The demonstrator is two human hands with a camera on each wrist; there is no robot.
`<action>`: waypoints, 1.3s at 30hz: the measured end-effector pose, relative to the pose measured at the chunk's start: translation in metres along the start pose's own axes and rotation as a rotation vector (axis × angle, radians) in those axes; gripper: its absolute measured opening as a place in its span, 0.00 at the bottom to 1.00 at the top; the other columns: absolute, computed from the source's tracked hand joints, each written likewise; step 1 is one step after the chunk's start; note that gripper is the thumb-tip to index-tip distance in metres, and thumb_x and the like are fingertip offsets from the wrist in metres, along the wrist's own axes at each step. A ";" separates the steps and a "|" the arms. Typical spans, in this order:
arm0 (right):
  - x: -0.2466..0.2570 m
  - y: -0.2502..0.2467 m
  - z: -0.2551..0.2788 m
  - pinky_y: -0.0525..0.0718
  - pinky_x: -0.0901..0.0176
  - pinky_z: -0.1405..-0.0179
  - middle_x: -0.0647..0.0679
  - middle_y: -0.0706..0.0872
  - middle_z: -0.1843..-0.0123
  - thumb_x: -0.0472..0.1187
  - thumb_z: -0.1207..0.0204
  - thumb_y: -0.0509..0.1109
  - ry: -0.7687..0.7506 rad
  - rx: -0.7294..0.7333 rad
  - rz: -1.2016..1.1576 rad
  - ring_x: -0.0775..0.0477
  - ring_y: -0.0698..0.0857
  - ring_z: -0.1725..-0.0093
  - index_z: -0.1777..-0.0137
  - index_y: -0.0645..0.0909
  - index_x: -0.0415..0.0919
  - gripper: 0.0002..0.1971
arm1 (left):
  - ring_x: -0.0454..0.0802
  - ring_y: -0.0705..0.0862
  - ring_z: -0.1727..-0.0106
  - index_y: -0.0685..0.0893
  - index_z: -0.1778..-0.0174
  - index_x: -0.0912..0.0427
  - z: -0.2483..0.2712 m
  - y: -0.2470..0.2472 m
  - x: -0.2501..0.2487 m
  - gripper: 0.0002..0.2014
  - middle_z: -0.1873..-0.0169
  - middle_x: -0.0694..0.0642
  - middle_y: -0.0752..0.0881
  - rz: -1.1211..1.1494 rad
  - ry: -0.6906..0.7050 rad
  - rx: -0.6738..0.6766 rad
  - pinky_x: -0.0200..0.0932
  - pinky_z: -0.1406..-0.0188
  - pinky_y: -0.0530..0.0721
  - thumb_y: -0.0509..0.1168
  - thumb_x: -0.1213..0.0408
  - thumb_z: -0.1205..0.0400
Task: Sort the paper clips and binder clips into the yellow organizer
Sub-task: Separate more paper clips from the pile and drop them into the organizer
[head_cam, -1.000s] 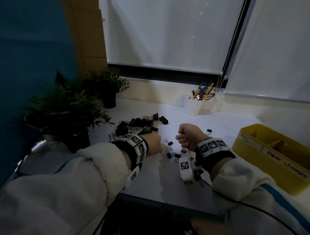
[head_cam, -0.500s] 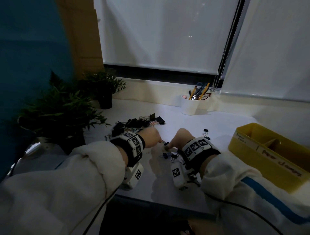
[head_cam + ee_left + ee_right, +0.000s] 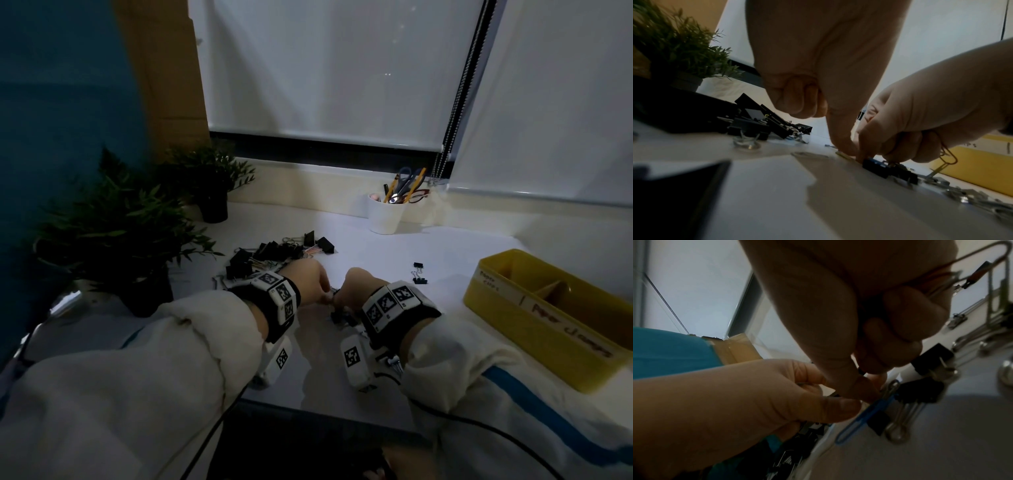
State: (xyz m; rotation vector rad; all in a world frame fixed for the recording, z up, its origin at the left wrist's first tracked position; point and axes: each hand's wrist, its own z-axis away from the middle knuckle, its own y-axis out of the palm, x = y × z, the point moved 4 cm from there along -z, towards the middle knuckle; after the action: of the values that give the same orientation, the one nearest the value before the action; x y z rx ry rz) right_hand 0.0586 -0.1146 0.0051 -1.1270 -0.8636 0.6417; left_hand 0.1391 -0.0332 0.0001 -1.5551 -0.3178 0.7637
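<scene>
My right hand (image 3: 354,287) is down on the white table (image 3: 376,260). Its curled fingers hold several paper clips (image 3: 962,264), which dangle from the fist (image 3: 947,155). Its thumb and forefinger reach a blue paper clip (image 3: 865,417) lying among small black binder clips (image 3: 920,392). My left hand (image 3: 315,284) is right beside it, fingers curled, with its thumb tip (image 3: 842,146) down on a paper clip (image 3: 845,156) on the table. A pile of black binder clips (image 3: 274,253) lies behind the left hand. The yellow organizer (image 3: 534,315) stands at the right.
Two small binder clips (image 3: 418,274) lie apart, between the hands and the organizer. A white cup (image 3: 387,216) of pens and scissors stands at the back. Two potted plants (image 3: 120,233) crowd the left side. More clips (image 3: 962,198) lie under my right wrist.
My right hand came down from a raised fist to the table. Both hands drew together until their fingertips nearly meet over the loose clips.
</scene>
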 end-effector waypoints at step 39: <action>-0.011 0.008 -0.001 0.83 0.59 0.60 0.40 0.91 0.58 0.41 0.36 0.83 -0.112 0.029 -0.292 0.49 0.84 0.62 0.56 0.91 0.34 0.12 | 0.50 0.88 0.52 0.91 0.54 0.56 0.031 -0.005 0.011 0.11 0.55 0.52 0.90 -0.126 -0.082 0.122 0.47 0.50 0.89 0.75 0.53 0.25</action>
State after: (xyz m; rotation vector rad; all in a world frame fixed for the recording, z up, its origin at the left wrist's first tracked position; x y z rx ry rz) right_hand 0.0529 -0.1215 -0.0057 -0.9219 -1.0879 0.4762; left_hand 0.1290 -0.0012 0.0028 -1.3787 -0.4184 0.7352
